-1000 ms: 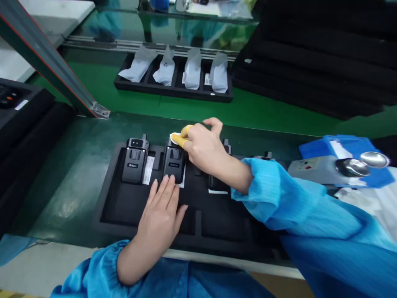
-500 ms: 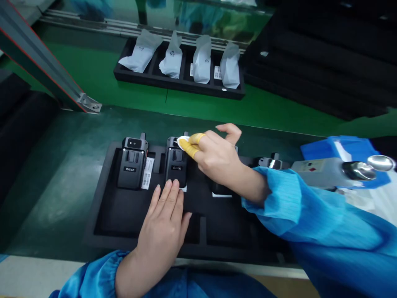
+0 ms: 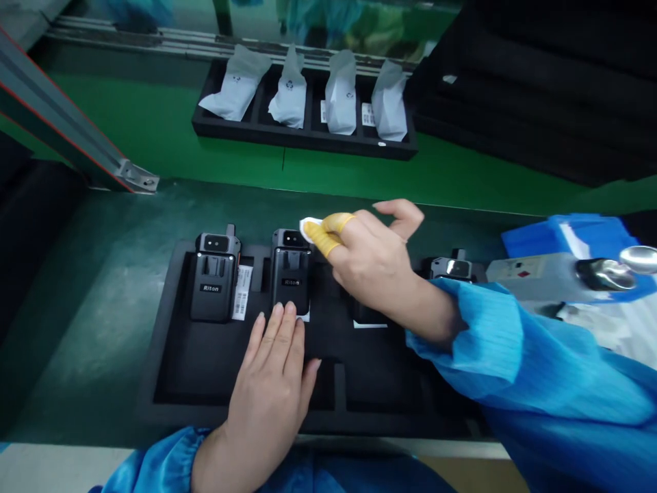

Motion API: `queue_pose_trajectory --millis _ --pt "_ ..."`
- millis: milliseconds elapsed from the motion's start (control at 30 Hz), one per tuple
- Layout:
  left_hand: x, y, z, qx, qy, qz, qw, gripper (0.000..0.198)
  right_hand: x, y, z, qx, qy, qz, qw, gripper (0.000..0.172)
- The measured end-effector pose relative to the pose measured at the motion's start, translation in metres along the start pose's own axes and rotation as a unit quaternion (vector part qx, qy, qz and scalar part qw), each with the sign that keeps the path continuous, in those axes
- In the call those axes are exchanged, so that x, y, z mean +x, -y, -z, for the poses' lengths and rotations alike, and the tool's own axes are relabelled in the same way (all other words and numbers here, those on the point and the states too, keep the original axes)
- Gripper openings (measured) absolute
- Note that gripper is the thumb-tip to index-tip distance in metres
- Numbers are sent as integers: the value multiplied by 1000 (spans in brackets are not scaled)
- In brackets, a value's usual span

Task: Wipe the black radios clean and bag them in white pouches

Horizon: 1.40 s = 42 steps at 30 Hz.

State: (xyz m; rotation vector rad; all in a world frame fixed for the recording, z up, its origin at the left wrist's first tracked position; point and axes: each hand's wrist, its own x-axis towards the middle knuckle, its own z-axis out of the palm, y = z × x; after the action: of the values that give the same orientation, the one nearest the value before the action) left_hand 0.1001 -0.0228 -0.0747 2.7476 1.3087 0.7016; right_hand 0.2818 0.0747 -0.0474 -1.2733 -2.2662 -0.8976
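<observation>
My left hand (image 3: 272, 390) lies flat, its fingertips on the lower end of a black handheld device (image 3: 290, 277) marked Riton. Pinched in my right hand (image 3: 372, 250) is a white wiping pad (image 3: 309, 229); yellow finger cots cover two of its fingers. The pad is at the top right corner of that device, beside its lens window. To the left, a similar device (image 3: 213, 284) with a stubby antenna rests by a barcode label (image 3: 242, 293). Both sit in a black foam tray (image 3: 167, 329). My right arm and hand partly hide other devices, including one (image 3: 452, 268) on the right.
A clear bottle with a metal top (image 3: 544, 274) stands in front of a blue bin (image 3: 590, 229) at the right. Farther back, a foam tray (image 3: 302, 142) holds several white-wrapped items. Black foam (image 3: 523, 96) is stacked back right; a metal post (image 3: 66, 116) slants down at left.
My right hand has drawn the wiping pad slightly right, uncovering the device's lens window. My left hand stays on the device's lower end. The whole view has shifted a little.
</observation>
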Motion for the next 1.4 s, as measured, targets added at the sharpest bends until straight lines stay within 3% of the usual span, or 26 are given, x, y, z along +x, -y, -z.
queue_pose_trajectory --millis 200,500,633,800,1000,1133,1267,1400 --pt "0 1 1 2 9 -7 1000 34 15 20 -6 26 27 23 999 28" --pt "-1 1 1 -6 17 -2 1000 35 -14 -4 5 -10 71 -26 997 36" --pt "0 1 1 -5 19 -6 1000 35 -2 2 3 -1 69 -56 996 36" --pt "0 1 2 -2 15 -12 1000 34 18 16 -5 65 94 -15 993 32" --pt "1 0 2 -4 17 -6 1000 35 0 9 1 37 61 -13 997 35" --pt "1 0 2 -10 15 -6 1000 35 -10 3 11 35 72 -23 996 38" --pt "1 1 2 -10 14 -7 1000 35 -1 3 5 32 88 -64 994 39" --pt "0 0 2 -7 17 -4 1000 35 12 9 -6 63 76 -12 995 36"
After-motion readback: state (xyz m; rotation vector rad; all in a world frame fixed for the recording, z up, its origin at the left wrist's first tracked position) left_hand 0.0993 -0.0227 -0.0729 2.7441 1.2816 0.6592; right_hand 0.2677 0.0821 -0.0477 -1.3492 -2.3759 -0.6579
